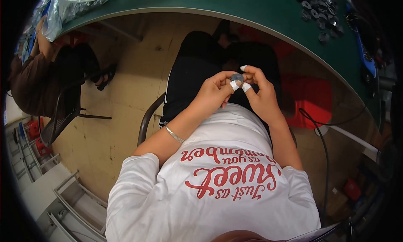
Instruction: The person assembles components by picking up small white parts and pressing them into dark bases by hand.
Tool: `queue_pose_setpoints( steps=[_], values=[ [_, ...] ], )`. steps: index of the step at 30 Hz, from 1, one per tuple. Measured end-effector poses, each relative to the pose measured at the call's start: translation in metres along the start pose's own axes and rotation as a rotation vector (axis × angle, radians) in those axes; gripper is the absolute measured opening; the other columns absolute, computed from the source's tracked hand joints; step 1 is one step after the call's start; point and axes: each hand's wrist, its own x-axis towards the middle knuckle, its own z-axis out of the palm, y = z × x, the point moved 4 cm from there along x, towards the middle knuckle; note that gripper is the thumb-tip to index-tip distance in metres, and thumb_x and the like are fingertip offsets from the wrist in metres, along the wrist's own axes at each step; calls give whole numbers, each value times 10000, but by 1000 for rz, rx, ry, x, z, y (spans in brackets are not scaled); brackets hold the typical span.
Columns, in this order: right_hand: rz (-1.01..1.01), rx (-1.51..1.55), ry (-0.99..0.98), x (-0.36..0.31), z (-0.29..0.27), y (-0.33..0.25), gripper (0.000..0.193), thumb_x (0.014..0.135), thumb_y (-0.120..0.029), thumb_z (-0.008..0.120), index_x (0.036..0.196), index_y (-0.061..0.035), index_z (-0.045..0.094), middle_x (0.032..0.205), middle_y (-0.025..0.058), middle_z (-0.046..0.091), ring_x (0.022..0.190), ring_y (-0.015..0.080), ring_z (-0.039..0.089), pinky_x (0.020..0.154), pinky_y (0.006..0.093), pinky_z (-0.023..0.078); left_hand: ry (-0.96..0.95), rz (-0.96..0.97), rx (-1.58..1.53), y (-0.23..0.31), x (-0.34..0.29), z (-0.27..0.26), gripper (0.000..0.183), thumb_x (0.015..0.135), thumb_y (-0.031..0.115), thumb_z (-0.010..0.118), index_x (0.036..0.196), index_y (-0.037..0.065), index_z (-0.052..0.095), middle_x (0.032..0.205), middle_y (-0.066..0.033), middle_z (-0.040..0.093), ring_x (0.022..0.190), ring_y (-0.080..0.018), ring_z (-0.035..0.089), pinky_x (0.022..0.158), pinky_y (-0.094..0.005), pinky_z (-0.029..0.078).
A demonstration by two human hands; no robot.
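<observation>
A small dark grey plastic part [237, 77], rounded in outline, is held up above my lap. My left hand [215, 92] pinches it between thumb and forefinger. White tape wraps that thumb's tip. From the other side, my right hand [263, 93] meets the part's right edge with its thumb and curled fingers, while its forefinger is raised off it. Both the right thumb and forefinger have white tape on their tips. The fingers cover some of the part, so its finer shape is hidden.
Ahead curves a green table [252, 8] with a pile of similar grey parts [321, 9] at far right. Clear plastic bags [69, 11] lie far left. A seated person [35, 80] is at left. A red stool [312, 101] and black cable [323, 147] are at right.
</observation>
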Motion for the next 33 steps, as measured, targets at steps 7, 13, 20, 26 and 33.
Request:
queue_pose_setpoints(
  steps=[7,13,20,26,33],
  values=[
    [308,697,-65,3,3,16,305,873,-21,577,1167,7,506,939,48,656,899,109,595,887,246,424,83,588,553,13,-6,3,355,839,80,688,1179,42,595,767,-3,578,592,-72,466,565,-211,412],
    [315,867,-26,6,6,17,280,849,-16,603,1114,16,519,888,79,661,874,112,609,859,247,436,150,669,681,22,-11,6,337,827,56,686,1151,24,601,790,-63,609,633,-100,526,582,-237,446],
    [126,654,-42,25,-20,-38,320,829,8,583,1143,18,527,949,105,662,876,136,629,819,246,481,14,837,795,87,-18,12,310,811,19,669,1118,17,623,892,-95,661,710,-123,604,634,-265,491],
    [-155,444,104,67,-42,-100,248,889,-52,608,1119,31,572,1034,115,651,944,149,625,857,271,487,390,931,323,298,-11,-81,157,898,119,561,1006,6,559,790,-60,550,621,-130,530,498,-262,448],
    [-424,-103,165,133,-16,-110,178,872,-100,590,1034,-75,658,955,48,653,814,188,631,732,284,504,-58,419,-363,218,-2,-42,252,958,218,522,1069,-8,532,769,-11,496,563,-54,415,378,-180,329]
  ],
)
